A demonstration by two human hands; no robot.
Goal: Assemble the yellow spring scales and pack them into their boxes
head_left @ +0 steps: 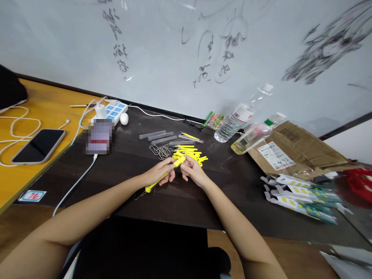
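Note:
Over the dark table, my left hand (159,173) is closed around a thin yellow stick (158,181) that slants down to the left. That stick has a yellow knob and fine wire at its lower end. A yellow plastic piece (179,161) sits between my hands, with my right hand (192,172) pinching its side; its exact kind is too small to tell. Just behind my fingers lies a pile of yellow plastic parts (200,158). Silvery bent wire hooks (161,152) are heaped left of that pile. Several clear tubes (162,137) lie farther back.
A blurred-screen phone (99,136) and power strip (116,111) stand left; another phone (39,146) lies on the yellow table. At right are a water bottle (235,122), a second bottle (255,135), a cardboard package (302,145) and opened cartons (305,197).

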